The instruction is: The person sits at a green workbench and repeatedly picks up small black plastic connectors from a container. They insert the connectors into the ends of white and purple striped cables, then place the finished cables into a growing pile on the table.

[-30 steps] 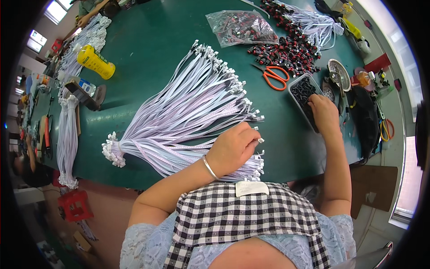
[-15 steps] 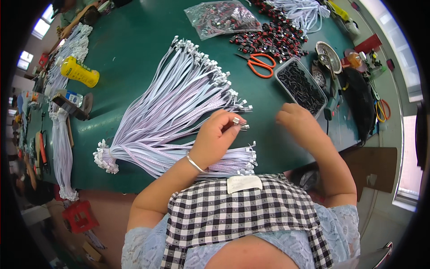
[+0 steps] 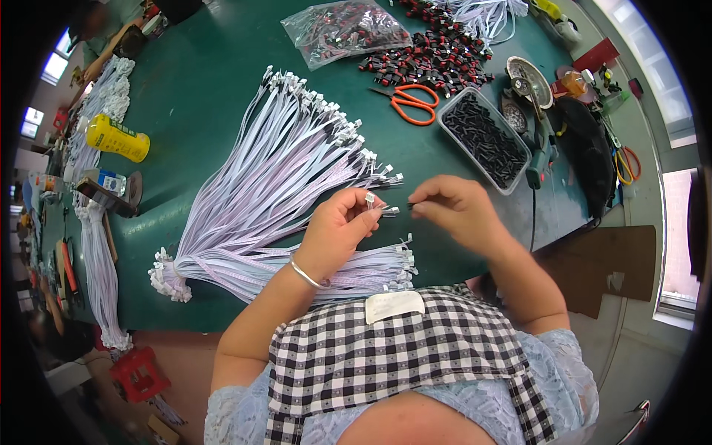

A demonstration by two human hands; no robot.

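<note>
My left hand (image 3: 330,233), a silver bangle on its wrist, is closed in a pinch on a cable with a white connector (image 3: 370,198); thin wire ends stick out past the fingertips. Just right of it, my right hand (image 3: 461,215) pinches a small black tube piece (image 3: 411,205), mostly hidden by the fingers. The two hands are a short gap apart. Under and beyond my left hand fans out a big bundle of white and pale pink flat cables (image 3: 252,178), tied at the left end. A clear tub (image 3: 446,121) of short black tube pieces (image 3: 486,141) stands beyond my right hand.
Orange-handled scissors (image 3: 415,104) lie left of the tub. Behind are a heap of red-and-black connectors (image 3: 437,63) and a clear bag (image 3: 345,33). A metal bowl (image 3: 530,81) and a green corded tool (image 3: 535,176) sit at the right. A yellow bottle (image 3: 117,139) stands left.
My right hand has moved left from beside the tub toward my left hand, and a black tube piece now shows at its fingertips. The view has shifted slightly.
</note>
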